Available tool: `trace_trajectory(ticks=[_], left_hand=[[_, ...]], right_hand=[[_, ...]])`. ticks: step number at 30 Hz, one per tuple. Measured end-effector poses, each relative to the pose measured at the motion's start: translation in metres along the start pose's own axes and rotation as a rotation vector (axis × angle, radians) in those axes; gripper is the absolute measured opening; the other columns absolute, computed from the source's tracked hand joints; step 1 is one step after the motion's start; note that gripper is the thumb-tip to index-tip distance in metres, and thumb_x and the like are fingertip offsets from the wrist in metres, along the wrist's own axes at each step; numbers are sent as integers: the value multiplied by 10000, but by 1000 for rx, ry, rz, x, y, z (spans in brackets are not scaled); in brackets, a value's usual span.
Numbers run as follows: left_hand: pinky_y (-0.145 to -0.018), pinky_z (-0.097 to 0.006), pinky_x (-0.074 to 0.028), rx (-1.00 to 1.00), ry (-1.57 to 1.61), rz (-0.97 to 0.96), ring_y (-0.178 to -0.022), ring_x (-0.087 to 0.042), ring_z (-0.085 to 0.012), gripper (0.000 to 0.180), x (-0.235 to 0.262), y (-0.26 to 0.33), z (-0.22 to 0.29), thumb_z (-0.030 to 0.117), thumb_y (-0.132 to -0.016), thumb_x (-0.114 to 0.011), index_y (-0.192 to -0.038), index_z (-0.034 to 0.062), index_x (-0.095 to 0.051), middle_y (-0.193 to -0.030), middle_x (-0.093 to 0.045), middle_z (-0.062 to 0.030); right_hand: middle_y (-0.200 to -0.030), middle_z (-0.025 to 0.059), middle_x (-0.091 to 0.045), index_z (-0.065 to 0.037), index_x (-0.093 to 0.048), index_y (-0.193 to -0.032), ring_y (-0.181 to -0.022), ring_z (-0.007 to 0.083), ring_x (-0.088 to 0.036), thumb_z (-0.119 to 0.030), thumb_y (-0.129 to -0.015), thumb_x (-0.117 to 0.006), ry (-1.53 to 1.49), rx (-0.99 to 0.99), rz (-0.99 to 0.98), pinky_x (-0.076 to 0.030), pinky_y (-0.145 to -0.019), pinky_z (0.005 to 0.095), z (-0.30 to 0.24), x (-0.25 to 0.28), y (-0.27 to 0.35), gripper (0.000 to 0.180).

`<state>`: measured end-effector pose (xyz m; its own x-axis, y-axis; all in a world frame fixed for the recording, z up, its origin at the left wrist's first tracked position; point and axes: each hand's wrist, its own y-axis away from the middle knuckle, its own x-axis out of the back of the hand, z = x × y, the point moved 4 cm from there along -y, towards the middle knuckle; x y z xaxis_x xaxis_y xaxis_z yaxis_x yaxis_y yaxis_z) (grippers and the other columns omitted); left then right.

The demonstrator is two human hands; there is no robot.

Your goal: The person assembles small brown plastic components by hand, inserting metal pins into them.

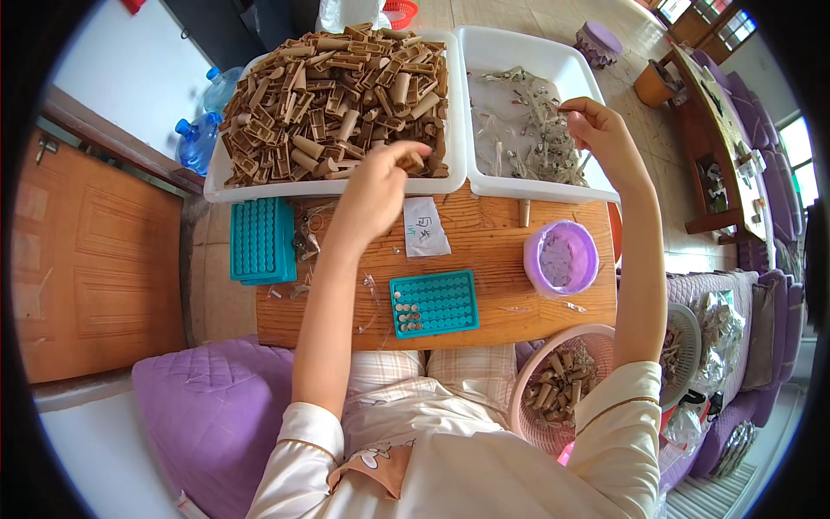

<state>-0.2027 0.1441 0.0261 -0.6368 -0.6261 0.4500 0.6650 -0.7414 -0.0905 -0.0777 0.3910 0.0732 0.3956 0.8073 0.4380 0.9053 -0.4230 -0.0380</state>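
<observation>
My left hand [378, 192] is over the near right corner of a white bin [337, 189] heaped with brown plastic shells [346, 95]. Its fingers are curled around one brown shell [417, 161]. My right hand [605, 143] is raised over a second white bin [527, 189], which holds a tangle of thin pale wires with small parts [540, 121]. Thumb and forefinger pinch together there; what they hold is too small to make out. On the wooden table before me lies a teal tray [450, 303] of round holes, with several small round pieces at its left end.
Stacked teal trays [262, 240] stand at the table's left, beside loose wires. A white paper slip [426, 227], an upright brown tube [524, 213] and a purple tub [562, 259] of small pale pieces are on the table. A pink basket [524, 394] of brown shells sits lower right.
</observation>
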Motion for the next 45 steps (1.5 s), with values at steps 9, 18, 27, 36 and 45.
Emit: trace_trajectory(ticks=[9,18,27,36,45], left_hand=[[-547,-201,-364,21,674,-146,-604,-463,-61,127,-50,79,32,161,-845,-516,-913,54,-507,-675,-488,3],[-490,-181,-280,105,757,47,-542,-326,-21,248,-47,134,33,259,-806,-607,-853,57,-471,-638,-398,45],[-426,-166,-289,46,496,81,-481,-377,-14,291,-44,164,38,205,-716,-705,-908,30,-575,-720,-595,-5],[-500,-155,-358,39,638,13,-586,-472,-17,252,-43,182,28,156,-715,-704,-882,13,-579,-712,-600,-12],[-493,-169,-334,35,716,39,-579,-433,-33,285,-47,189,23,220,-746,-674,-917,22,-561,-719,-557,-4]], right_hand=[[-700,54,-517,-81,-390,-802,-530,101,-487,-413,-769,-591,-832,159,-159,-434,-527,194,-31,-77,73,389],[-740,8,-518,-56,-447,-847,-670,38,-489,-205,-728,-694,-767,35,-221,-400,-546,179,-27,-132,145,312],[-684,42,-580,-44,-571,-828,-533,155,-518,26,-624,-668,215,541,139,-414,-461,245,-62,-131,181,236],[-735,66,-607,-35,-593,-820,-592,189,-564,-22,-643,-688,-79,330,-97,-451,-503,266,-64,-138,194,201],[-722,56,-617,-39,-578,-842,-555,110,-552,-45,-681,-686,-205,188,-237,-440,-498,227,-53,-144,195,194]])
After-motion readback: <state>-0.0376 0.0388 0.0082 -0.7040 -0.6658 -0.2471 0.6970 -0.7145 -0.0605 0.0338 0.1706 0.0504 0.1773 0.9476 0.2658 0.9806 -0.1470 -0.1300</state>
